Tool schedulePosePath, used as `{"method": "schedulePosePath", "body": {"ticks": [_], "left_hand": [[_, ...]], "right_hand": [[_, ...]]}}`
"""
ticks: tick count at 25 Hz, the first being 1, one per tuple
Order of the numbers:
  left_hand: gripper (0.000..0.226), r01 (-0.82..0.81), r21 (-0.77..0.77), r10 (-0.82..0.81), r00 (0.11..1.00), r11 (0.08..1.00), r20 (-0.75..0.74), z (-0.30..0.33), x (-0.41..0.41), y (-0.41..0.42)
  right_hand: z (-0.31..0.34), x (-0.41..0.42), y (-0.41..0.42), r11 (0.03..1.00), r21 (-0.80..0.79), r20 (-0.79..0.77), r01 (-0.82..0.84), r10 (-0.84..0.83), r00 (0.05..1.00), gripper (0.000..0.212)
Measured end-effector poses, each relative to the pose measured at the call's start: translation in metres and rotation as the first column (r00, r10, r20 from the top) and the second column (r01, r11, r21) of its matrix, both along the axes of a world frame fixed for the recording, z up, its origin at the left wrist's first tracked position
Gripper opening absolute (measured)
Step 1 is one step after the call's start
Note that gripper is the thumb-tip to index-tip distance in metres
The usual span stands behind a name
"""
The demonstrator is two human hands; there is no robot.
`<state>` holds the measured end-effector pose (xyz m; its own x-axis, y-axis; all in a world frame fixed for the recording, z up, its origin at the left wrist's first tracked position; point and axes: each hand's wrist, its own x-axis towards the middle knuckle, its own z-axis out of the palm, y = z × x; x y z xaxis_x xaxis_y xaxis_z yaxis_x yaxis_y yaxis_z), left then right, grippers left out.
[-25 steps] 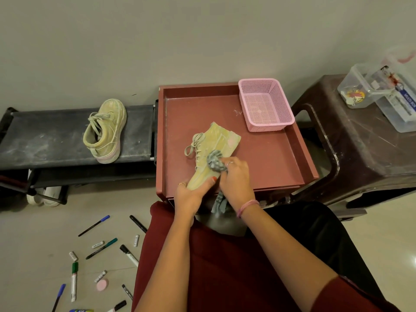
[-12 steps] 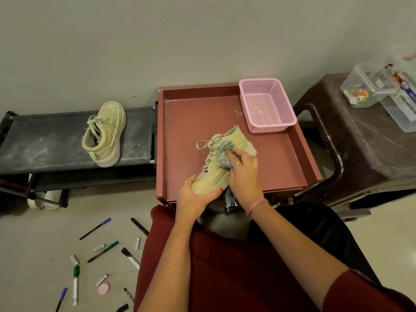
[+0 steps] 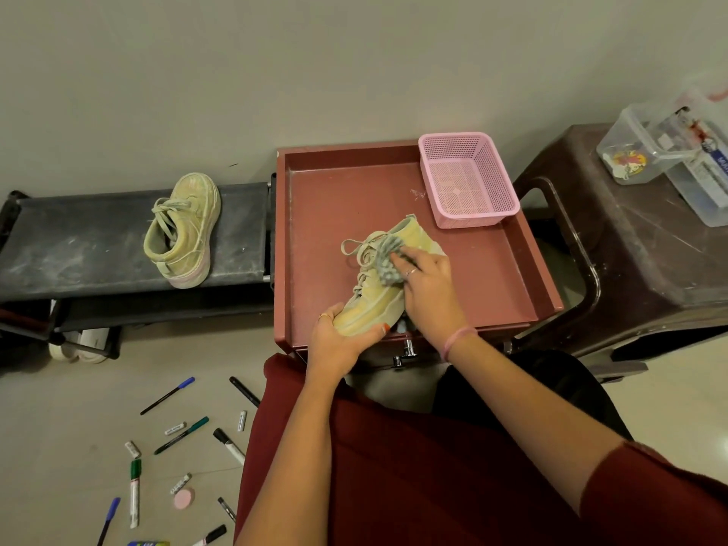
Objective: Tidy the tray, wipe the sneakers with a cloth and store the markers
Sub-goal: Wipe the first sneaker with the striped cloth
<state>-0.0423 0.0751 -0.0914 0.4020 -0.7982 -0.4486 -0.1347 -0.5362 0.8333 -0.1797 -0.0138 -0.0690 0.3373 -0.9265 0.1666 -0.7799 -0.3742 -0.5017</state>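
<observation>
Red tray (image 3: pixel 528 269) lies under both hands, holding the sneaker (image 3: pixel 378 297): toe in the left hand (image 3: pixel 338 340), its length running away toward the basket (image 3: pixel 508 191). Right hand (image 3: pixel 427 293) presses a cloth (image 3: pixel 388 262) on it. Wiping is midway; left of the hands, another sneaker (image 3: pixel 183 230) and scattered markers (image 3: pixel 181 435) wait.

Yellow sneaker (image 3: pixel 378 297) tilted over red tray (image 3: pixel 504 277), toe in left hand (image 3: pixel 338 340); grey cloth (image 3: pixel 388 262) bunched under right hand (image 3: pixel 427 285); second sneaker (image 3: pixel 183 230) and scattered markers (image 3: pixel 177 439) well left of hands.
</observation>
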Motion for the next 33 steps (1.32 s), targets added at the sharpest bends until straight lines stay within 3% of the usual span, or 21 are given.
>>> {"method": "schedulePosePath", "body": {"ticks": [2,6,9,11,13,17,20,23,27,29,32,33], "left_hand": [[0.087,0.02,-0.002,-0.02,1.0,1.0,0.005,0.0,-0.001,0.0],[0.09,0.014,-0.012,-0.014,1.0,1.0,0.016,0.0,-0.003,0.002],[0.092,0.004,-0.008,-0.004,1.0,1.0,0.018,-0.002,-0.001,0.002],[0.093,-0.014,-0.003,0.014,1.0,1.0,0.008,-0.006,0.001,0.001],[0.092,-0.036,-0.007,0.036,0.999,0.999,-0.016,-0.009,0.002,0.0],[0.087,-0.023,-0.019,0.022,0.999,1.0,-0.035,-0.011,0.004,0.001],[0.085,-0.047,-0.012,0.046,0.996,0.999,-0.073,-0.013,0.006,0.001],[0.089,-0.063,-0.014,0.062,0.993,0.998,-0.099,-0.014,0.007,0.0],[0.086,-0.071,-0.021,0.069,0.994,0.997,-0.084,-0.012,0.004,-0.001],[0.088,-0.082,-0.017,0.08,0.991,0.996,-0.104,-0.013,0.003,-0.001],[0.085,-0.104,-0.003,0.102,0.981,0.995,-0.163,-0.015,0.005,-0.001],[0.08,-0.099,-0.003,0.097,0.982,0.995,-0.162,-0.015,0.006,-0.001]], "right_hand": [[-0.004,-0.007,0.003,0.999,-0.016,-0.037,-0.031,0.03,0.999,0.04],[0.009,-0.018,-0.052,0.961,0.153,0.025,0.229,-0.235,0.972,0.034],[0.016,-0.02,-0.072,0.916,0.281,-0.021,0.287,-0.293,0.956,0.028],[0.01,-0.012,-0.051,0.945,0.199,-0.031,0.259,-0.258,0.966,0.03],[-0.008,-0.001,-0.004,0.99,0.066,-0.017,0.124,-0.123,0.992,0.045],[-0.023,0.0,0.039,0.998,-0.008,-0.012,0.063,-0.063,0.998,0.06],[-0.006,0.008,0.001,0.992,-0.043,-0.219,0.119,-0.125,0.968,0.06],[0.005,0.02,-0.039,0.965,0.064,-0.335,0.253,-0.218,0.917,0.054],[0.011,0.011,-0.058,0.886,0.249,-0.346,0.391,-0.295,0.89,0.048],[0.009,0.013,-0.038,0.929,0.188,-0.365,0.319,-0.235,0.901,0.055],[-0.007,0.017,0.023,1.0,-0.009,-0.367,0.022,-0.024,0.93,0.059],[-0.015,0.014,0.034,0.999,-0.022,-0.37,0.023,-0.03,0.928,0.058]]}}
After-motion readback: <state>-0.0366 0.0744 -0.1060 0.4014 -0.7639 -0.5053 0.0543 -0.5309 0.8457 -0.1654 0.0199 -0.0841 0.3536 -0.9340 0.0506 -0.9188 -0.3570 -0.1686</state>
